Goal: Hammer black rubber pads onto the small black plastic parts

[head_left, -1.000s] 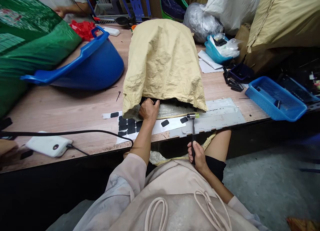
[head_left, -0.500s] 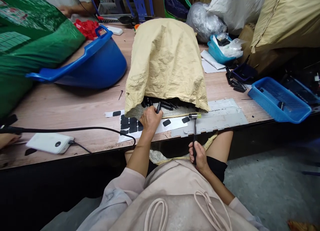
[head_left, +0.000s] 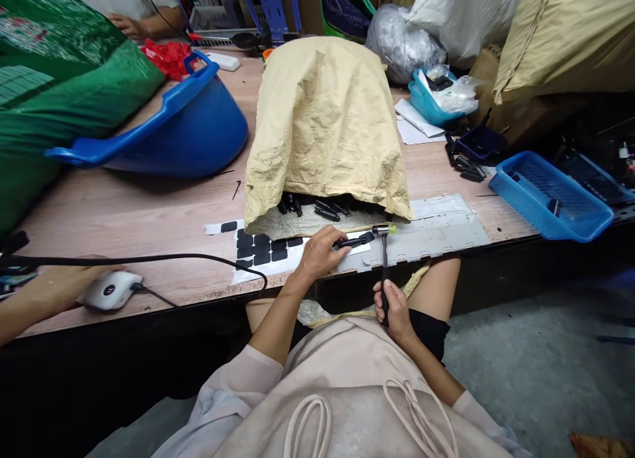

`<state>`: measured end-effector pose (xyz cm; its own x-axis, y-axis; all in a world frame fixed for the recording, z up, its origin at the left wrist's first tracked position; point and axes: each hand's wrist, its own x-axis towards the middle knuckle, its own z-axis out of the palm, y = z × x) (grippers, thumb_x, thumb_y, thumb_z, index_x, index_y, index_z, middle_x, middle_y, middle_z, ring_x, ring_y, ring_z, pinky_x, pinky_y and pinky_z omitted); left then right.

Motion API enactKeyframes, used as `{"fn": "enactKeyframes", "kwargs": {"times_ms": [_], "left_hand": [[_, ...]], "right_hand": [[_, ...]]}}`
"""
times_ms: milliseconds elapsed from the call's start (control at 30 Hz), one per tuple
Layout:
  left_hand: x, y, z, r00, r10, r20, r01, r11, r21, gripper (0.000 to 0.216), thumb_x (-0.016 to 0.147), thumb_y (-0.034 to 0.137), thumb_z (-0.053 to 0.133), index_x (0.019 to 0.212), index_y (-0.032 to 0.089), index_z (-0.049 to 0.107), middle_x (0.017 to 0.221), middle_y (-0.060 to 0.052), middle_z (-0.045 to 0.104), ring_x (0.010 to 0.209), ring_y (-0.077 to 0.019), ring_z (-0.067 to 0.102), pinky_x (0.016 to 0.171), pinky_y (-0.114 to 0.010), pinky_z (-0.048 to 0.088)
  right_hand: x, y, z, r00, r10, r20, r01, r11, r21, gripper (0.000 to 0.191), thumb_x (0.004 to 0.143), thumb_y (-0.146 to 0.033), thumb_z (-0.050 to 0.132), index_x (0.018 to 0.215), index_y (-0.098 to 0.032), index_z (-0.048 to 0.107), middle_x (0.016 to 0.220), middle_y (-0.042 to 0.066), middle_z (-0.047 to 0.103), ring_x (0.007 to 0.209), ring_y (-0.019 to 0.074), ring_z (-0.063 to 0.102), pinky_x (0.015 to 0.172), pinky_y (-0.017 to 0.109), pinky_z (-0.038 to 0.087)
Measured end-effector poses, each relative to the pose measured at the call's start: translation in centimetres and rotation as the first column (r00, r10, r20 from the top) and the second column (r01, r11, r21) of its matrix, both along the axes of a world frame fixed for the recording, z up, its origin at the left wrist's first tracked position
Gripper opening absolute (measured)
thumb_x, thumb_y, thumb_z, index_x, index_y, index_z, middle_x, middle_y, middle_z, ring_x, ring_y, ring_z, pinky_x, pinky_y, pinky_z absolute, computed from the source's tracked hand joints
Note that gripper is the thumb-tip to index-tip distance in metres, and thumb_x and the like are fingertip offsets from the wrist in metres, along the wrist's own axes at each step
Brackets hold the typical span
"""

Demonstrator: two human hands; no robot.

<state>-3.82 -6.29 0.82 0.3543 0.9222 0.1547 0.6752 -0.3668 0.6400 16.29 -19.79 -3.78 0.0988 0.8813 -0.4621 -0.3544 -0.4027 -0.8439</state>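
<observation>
Head view, left hand: the left hand pinches a slim black plastic part at the near edge of the pale wooden table, over a white backing sheet of black rounded pads.
Head view, right hand: the right hand is wrapped tight around the black handle of a small hammer with a yellow-tipped head, the head just beside the part.
Risk, fingers: the holding fingertips look close to the hammer head; a blow off line could catch them.
Risk, part: held only at one end, it may skid or fall off the table edge.
Risk, sack: more black parts lie loose at the mouth of the crumpled tan paper sack and could be jarred out.
</observation>
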Motion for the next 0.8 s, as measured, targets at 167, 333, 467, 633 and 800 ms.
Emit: {"fn": "enactKeyframes", "kwargs": {"times_ms": [167, 333, 467, 633, 800], "left_hand": [[0.5, 0.2, -1.1, 0.998, 0.049, 0.038, -0.05, 0.998, 0.037, 0.014, 0.087, 0.031, 0.073, 0.099, 0.022, 0.072, 0.095, -0.003, 0.067, 0.094, -0.0204, 0.063, 0.088, -0.032, 0.05], [0.7, 0.5, -1.2, 0.994, 0.094, 0.058, -0.093, 0.996, -0.012, 0.015, 0.086, 0.029, 0.074, 0.099, 0.022, 0.073, 0.094, -0.003, 0.068, 0.091, -0.0196, 0.063, 0.084, -0.031, 0.05], [0.7, 0.6, -1.0, 0.991, 0.118, 0.069, -0.114, 0.992, -0.06, 0.016, 0.084, 0.029, 0.074, 0.099, 0.023, 0.074, 0.095, -0.002, 0.068, 0.09, -0.0193, 0.063, 0.083, -0.031, 0.05], [0.8, 0.6, -1.1, 0.988, 0.129, 0.084, -0.122, 0.989, -0.081, 0.017, 0.084, 0.031, 0.074, 0.099, 0.023, 0.074, 0.094, -0.002, 0.067, 0.091, -0.0197, 0.063, 0.081, -0.031, 0.049], [0.8, 0.7, -1.3, 0.988, 0.129, 0.09, -0.122, 0.99, -0.075, 0.015, 0.084, 0.029, 0.075, 0.098, 0.023, 0.074, 0.094, -0.002, 0.067, 0.091, -0.0192, 0.063, 0.081, -0.03, 0.049]], "right_hand": [[0.1, 0.0, 0.3, 0.997, 0.008, 0.074, -0.01, 1.0, 0.023, 0.05, 0.086, -0.071, 0.062, 0.092, -0.022, 0.06, 0.058, -0.009, 0.045, 0.037, 0.0055, 0.034, 0.034, 0.019, 0.028], [0.2, -0.3, 0.7, 0.973, 0.01, 0.229, -0.027, 0.997, 0.069, 0.048, 0.09, -0.068, 0.059, 0.101, -0.022, 0.062, 0.06, -0.009, 0.043, 0.039, 0.0074, 0.034, 0.035, 0.021, 0.028], [0.5, -0.8, 0.7, 0.95, 0.024, 0.311, -0.065, 0.99, 0.122, 0.045, 0.093, -0.065, 0.058, 0.105, -0.022, 0.065, 0.06, -0.006, 0.046, 0.044, 0.0101, 0.038, 0.039, 0.022, 0.031], [0.6, -1.1, 1.0, 0.927, 0.033, 0.373, -0.1, 0.982, 0.16, 0.037, 0.092, -0.057, 0.063, 0.107, -0.024, 0.069, 0.066, -0.002, 0.055, 0.055, 0.0152, 0.049, 0.046, 0.024, 0.04], [0.6, -1.0, 1.2, 0.899, 0.07, 0.433, -0.146, 0.979, 0.145, 0.033, 0.091, -0.056, 0.064, 0.104, -0.026, 0.071, 0.066, -0.001, 0.058, 0.061, 0.0181, 0.055, 0.052, 0.026, 0.044]]}}
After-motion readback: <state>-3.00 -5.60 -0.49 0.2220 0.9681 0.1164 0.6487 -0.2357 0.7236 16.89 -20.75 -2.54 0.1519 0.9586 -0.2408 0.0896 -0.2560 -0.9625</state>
